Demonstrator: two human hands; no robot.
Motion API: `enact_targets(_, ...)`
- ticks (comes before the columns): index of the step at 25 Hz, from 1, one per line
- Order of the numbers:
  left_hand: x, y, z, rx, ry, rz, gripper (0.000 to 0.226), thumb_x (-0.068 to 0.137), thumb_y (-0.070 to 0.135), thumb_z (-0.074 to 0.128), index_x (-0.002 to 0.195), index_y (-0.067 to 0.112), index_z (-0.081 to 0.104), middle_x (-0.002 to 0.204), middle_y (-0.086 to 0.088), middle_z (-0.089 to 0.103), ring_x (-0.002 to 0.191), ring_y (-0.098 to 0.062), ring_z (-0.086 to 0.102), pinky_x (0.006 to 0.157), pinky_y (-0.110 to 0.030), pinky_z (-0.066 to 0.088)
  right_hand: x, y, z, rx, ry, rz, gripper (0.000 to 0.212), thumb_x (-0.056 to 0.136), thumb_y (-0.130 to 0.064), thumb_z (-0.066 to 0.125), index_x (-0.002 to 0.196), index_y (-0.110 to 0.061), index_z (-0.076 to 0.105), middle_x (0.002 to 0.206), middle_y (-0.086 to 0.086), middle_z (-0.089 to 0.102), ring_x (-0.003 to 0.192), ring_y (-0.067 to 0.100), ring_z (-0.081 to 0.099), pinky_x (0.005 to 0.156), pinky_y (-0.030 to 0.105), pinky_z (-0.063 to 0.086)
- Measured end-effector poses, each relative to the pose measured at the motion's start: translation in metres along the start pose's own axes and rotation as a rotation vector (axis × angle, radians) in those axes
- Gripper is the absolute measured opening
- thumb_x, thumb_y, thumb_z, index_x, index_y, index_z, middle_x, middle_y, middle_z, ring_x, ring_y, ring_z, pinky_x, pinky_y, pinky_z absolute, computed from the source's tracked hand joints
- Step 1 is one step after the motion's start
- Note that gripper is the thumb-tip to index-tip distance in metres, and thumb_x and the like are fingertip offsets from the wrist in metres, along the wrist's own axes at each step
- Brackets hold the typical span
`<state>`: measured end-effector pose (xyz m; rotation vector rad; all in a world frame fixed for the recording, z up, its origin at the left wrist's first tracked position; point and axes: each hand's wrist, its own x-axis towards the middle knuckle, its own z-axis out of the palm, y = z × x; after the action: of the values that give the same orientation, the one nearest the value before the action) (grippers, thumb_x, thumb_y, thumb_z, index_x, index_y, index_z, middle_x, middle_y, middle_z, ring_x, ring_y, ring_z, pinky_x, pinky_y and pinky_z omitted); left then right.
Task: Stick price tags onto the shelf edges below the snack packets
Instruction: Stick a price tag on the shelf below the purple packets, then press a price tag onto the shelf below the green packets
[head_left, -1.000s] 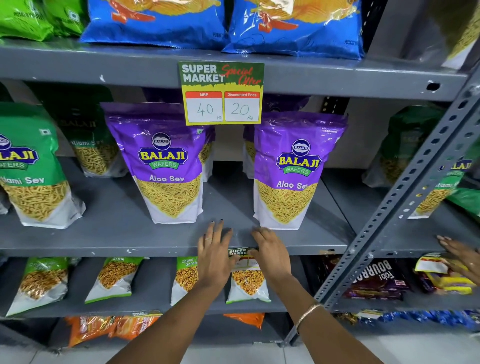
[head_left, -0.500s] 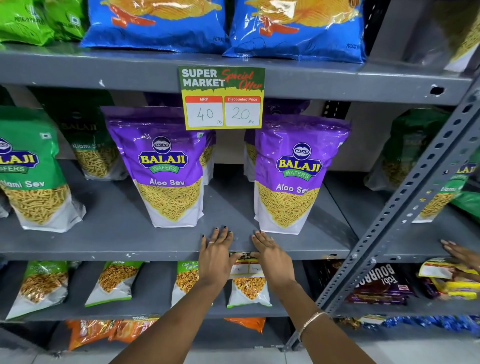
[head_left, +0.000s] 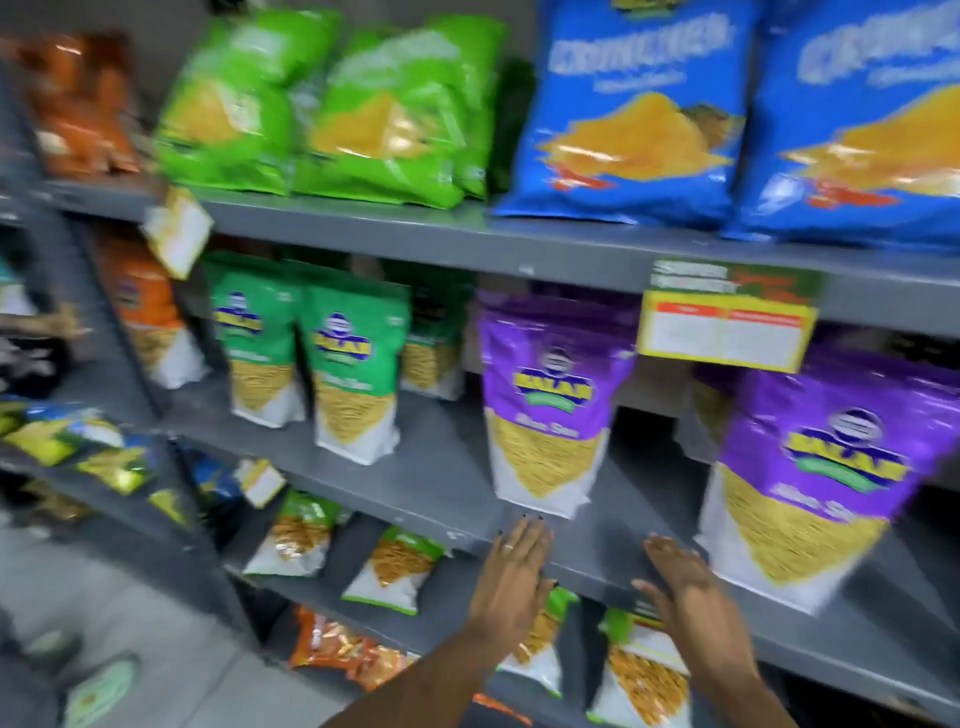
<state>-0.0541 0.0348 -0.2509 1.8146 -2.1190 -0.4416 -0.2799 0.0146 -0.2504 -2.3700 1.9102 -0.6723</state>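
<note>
**Hands flat on the middle shelf edge**

Tags are my measure of progress. One price tag (head_left: 724, 327) already hangs from the front edge of the upper shelf (head_left: 467, 244), below the blue packets (head_left: 639, 109). Two smaller cards show further left, one at the left end of that upper edge (head_left: 179, 231) and one lower down (head_left: 260, 483), both too blurred to read. Whether a tag sits on the middle shelf edge (head_left: 415, 512) under my palms I cannot tell; it is hidden, and the whole view is smeared. By my reckoning most of the edges in view are bare, so plenty is left.

My left hand (head_left: 514, 582) lies spread and released on that edge, below the nearer purple packet (head_left: 550, 415). My right hand (head_left: 691, 597) presses there too, fingers loose, grasping nothing I can make out.

On the shelves: green packets (head_left: 322, 109) beside the blue ones up top; green pouches (head_left: 311, 358) and a second purple packet (head_left: 815, 483) on the middle board; small bags (head_left: 389, 571) lower down.
</note>
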Motion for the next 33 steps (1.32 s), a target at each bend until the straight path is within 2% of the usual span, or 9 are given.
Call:
enact_targets(2, -0.012, -0.081, -0.013, -0.176, 0.175, -0.12, 0.051, 0.074, 0.046, 0.061, 0.113, 0.022, 0.084, 0.115, 0.007, 0.091, 0.107, -0.013, 0.088, 0.077, -0.026, 0.073, 0.024, -0.052, 0.021, -0.004, 0.005, -0.072, 0.051, 0.075, -0.029, 0.079, 0.105, 0.012, 0.085, 0.101, 0.031, 0.09, 0.085, 0.047, 0.089, 0.102, 0.047, 0.039)
enact_targets(6, -0.039, -0.228, -0.073, -0.515, 0.518, -0.549, 0.035, 0.099, 0.003, 0.07, 0.133, -0.006, 0.067, 0.135, -0.031, 0.072, 0.13, -0.05, 0.067, 0.112, -0.054, 0.057, 0.064, -0.217, 0.076, 0.033, -0.032, -0.267, 0.055, 0.05, 0.002, 0.112, 0.098, 0.006, 0.086, 0.092, 0.022, 0.092, 0.079, 0.034, 0.091, 0.098, 0.041, 0.043)
enact_targets(9, -0.042, -0.339, -0.121, -0.887, 0.497, -0.873, 0.028, 0.106, 0.003, 0.065, 0.13, -0.012, 0.065, 0.135, -0.037, 0.07, 0.133, -0.05, 0.063, 0.111, -0.051, 0.05, 0.095, -0.36, 0.119, 0.242, -0.12, -0.233, 0.043, 0.091, -0.001, 0.089, 0.132, -0.006, 0.077, 0.136, 0.014, 0.082, 0.124, 0.023, 0.08, 0.104, 0.033, 0.056)
enact_targets(13, -0.028, -0.413, -0.154, -0.99, 0.259, -0.776, 0.026, 0.094, 0.005, 0.066, 0.074, 0.019, 0.057, 0.067, -0.004, 0.065, 0.076, -0.027, 0.057, 0.054, -0.02, 0.052, 0.132, -0.482, 0.163, 0.275, -0.316, -0.039, 0.043, 0.114, -0.002, 0.055, 0.156, -0.011, 0.058, 0.165, 0.014, 0.058, 0.154, 0.03, 0.054, 0.123, 0.04, 0.046)
enact_targets(17, -0.015, -0.451, -0.163, -0.97, 0.101, -0.744, 0.051, 0.109, -0.006, 0.056, 0.07, 0.027, 0.054, 0.077, 0.005, 0.056, 0.079, -0.02, 0.06, 0.065, -0.019, 0.045, 0.145, -0.521, 0.18, 0.113, -0.41, 0.073, 0.023, 0.111, 0.0, 0.053, 0.108, -0.006, 0.075, 0.127, 0.03, 0.076, 0.132, 0.038, 0.069, 0.09, 0.043, 0.051)
enact_targets(20, -0.017, -0.461, -0.175, -0.803, 0.33, -0.594, 0.031, 0.103, 0.01, 0.059, 0.077, 0.013, 0.074, 0.079, -0.005, 0.067, 0.09, -0.026, 0.069, 0.063, -0.027, 0.045, 0.141, -0.51, 0.185, 0.13, -0.325, 0.173, 0.057, 0.11, 0.002, 0.052, 0.06, -0.021, 0.036, 0.074, 0.01, 0.051, 0.094, 0.03, 0.063, 0.073, 0.033, 0.026)
enact_targets(23, -0.012, -0.463, -0.177, -0.632, 0.321, -0.358, 0.054, 0.089, 0.039, 0.05, 0.077, -0.009, 0.073, 0.08, -0.032, 0.075, 0.088, -0.041, 0.078, 0.074, -0.046, 0.053, 0.119, -0.51, 0.188, 0.201, -0.258, 0.306, 0.054, 0.111, 0.003, 0.054, 0.063, -0.017, 0.038, 0.087, 0.01, 0.05, 0.092, 0.029, 0.057, 0.071, 0.027, 0.021)
enact_targets(25, -0.005, -0.475, -0.168, -0.501, 0.217, -0.263, 0.032, 0.101, 0.014, 0.06, 0.082, -0.009, 0.071, 0.092, -0.038, 0.079, 0.092, -0.049, 0.077, 0.079, -0.057, 0.058, 0.116, -0.521, 0.202, 0.167, -0.194, 0.454, 0.042, 0.108, 0.007, 0.057, 0.073, -0.014, 0.046, 0.094, 0.011, 0.053, 0.105, 0.035, 0.066, 0.07, 0.029, 0.026)
enact_targets(33, -0.01, -0.467, -0.183, -0.279, 0.262, -0.198, 0.016, 0.09, -0.015, 0.077, 0.079, -0.004, 0.075, 0.076, -0.025, 0.081, 0.064, -0.037, 0.072, 0.058, -0.038, 0.039, 0.119, -0.523, 0.205, 0.12, -0.196, 0.336, 0.029, 0.105, 0.011, 0.051, 0.088, -0.012, 0.046, 0.103, 0.005, 0.041, 0.119, 0.038, 0.064, 0.075, 0.029, 0.028)
